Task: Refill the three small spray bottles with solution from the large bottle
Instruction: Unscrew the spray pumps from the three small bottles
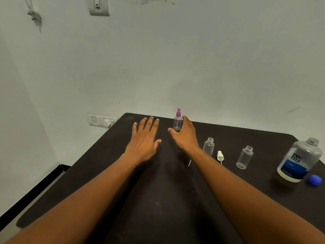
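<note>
A small clear spray bottle with a purple spray top (177, 120) stands upright near the far edge of the dark table (158, 199). My right hand (184, 134) curves around it, thumb to its left and fingers to its right, not clearly closed on it. My left hand (144, 138) hovers flat with fingers spread, left of the bottle, holding nothing. Two uncapped small clear bottles (208, 146) (244, 157) stand to the right. A white spray top (220, 156) lies between them. The large bottle (299, 159) stands uncapped at the far right, its blue cap (314, 180) beside it.
A thin white tube (189, 162) pokes out from under my right forearm. A wall socket with a plug (103, 120) sits just past the table's far left corner. The wall stands close behind the table.
</note>
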A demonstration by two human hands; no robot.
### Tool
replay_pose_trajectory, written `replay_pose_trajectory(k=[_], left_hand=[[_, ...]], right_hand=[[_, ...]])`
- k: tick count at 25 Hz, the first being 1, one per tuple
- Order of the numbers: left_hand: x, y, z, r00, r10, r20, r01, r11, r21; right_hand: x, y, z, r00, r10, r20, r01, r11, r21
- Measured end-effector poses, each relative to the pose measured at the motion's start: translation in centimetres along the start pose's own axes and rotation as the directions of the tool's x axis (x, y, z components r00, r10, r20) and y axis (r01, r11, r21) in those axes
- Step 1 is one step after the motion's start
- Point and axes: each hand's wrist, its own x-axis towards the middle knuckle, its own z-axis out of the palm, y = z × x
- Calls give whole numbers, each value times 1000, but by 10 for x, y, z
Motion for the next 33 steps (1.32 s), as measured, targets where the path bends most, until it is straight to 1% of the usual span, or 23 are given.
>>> replay_pose_trajectory(k=[5, 7, 11, 13, 16, 19, 23, 26, 30, 33], left_hand=[[31, -14, 28, 1000, 27, 5, -27, 1000, -11], [41, -19, 37, 999, 32, 7, -32, 999, -14], [52, -27, 52, 998, 56, 23, -56, 998, -20], [53, -28, 55, 998, 60, 18, -60, 998, -24], [55, -29, 57, 999, 50, 17, -49, 997, -55], [55, -25, 54, 999, 37, 16, -35, 994, -102], [49, -15, 41, 1000, -9, 8, 11, 983, -182], [43, -4, 20, 999, -52, -14, 47, 963, -267], [25, 4, -7, 997, -68, -21, 58, 947, -315], [3, 14, -30, 995, -97, -22, 79, 902, -425]], right_hand=[[43, 20, 36, 994, 85, -66, -84, 996, 12], [59, 27, 49, 986, 141, -92, -139, 990, 37], [85, 37, 67, 946, 298, -129, -275, 947, 166], [95, 41, 72, 938, 318, -141, -288, 937, 196], [102, 47, 75, 929, 339, -149, -308, 931, 196], [100, 47, 73, 934, 328, -140, -302, 937, 177], [80, 40, 64, 954, 287, -86, -268, 946, 183], [55, 29, 50, 972, 231, -50, -214, 950, 226], [16, 4, 25, 986, 168, 12, -163, 939, 301], [-21, -13, 0, 994, 108, 29, -111, 922, 370]])
